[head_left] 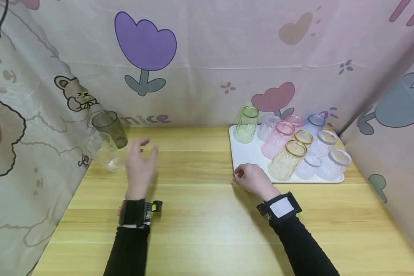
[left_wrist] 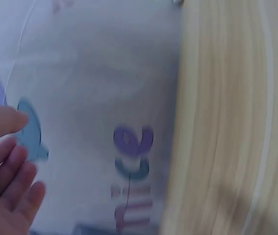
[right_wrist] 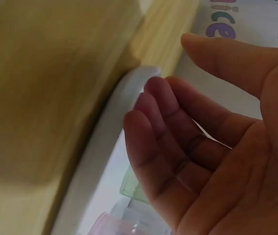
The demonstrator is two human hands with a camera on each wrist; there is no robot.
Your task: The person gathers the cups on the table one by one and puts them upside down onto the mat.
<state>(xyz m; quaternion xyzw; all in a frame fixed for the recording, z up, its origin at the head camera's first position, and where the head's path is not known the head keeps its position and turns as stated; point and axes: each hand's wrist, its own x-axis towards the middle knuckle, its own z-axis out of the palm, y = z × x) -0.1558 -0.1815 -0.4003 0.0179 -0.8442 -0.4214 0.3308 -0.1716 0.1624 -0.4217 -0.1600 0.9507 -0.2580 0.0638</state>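
Observation:
My left hand [head_left: 139,166] is held over the table with its fingers loosely bent and nothing in it. Just left of it stand a dark grey glass [head_left: 111,128] and a clear glass [head_left: 107,153]. In the left wrist view the thumb and fingers [left_wrist: 16,171] are apart, with only the curtain behind them. My right hand [head_left: 253,179] is at the near left corner of a white tray [head_left: 243,153]. Its fingertips lie by the tray's rim [right_wrist: 97,152] and the thumb stands away; whether they touch the rim I cannot tell.
Several glasses crowd the tray: a green glass [head_left: 246,124] at the back left, a pink glass [head_left: 278,140], a yellow glass [head_left: 287,161], a blue glass [head_left: 314,123] and clear ones to the right. A printed curtain [head_left: 207,57] encloses the wooden table [head_left: 193,214] behind and at both sides.

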